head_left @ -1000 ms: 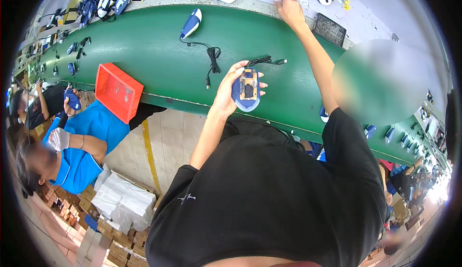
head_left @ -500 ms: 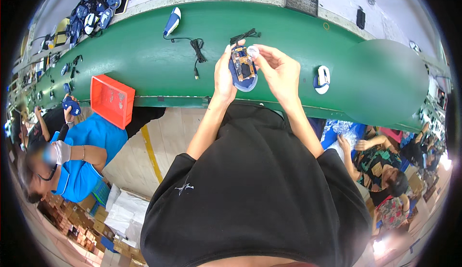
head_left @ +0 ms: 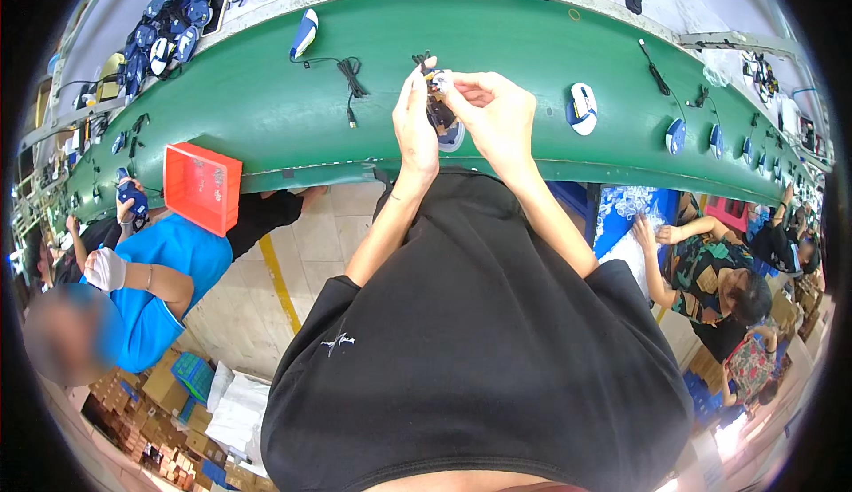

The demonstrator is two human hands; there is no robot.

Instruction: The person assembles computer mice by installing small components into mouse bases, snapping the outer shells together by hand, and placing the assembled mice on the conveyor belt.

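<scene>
Head view: the left hand is raised over the near edge of the green conveyor belt, its fingers closed around the side of a blue-and-white computer mouse held upright between both hands; the right hand closes on the same mouse from the other side, thumb and forefinger pinched at its upper end, where a small white part shows; whether that part is separate from the mouse cannot be told; a dark cable end projects above the fingertips. On the belt just left of the hands lies a second mouse with its coiled black cable; to the right, well apart, a white-and-blue mouse rests on the belt, with further mice spaced toward the right rim. An orange plastic bin sits at the belt's near edge on the left, beside a seated person in a blue shirt; another seated person is at lower right.
</scene>
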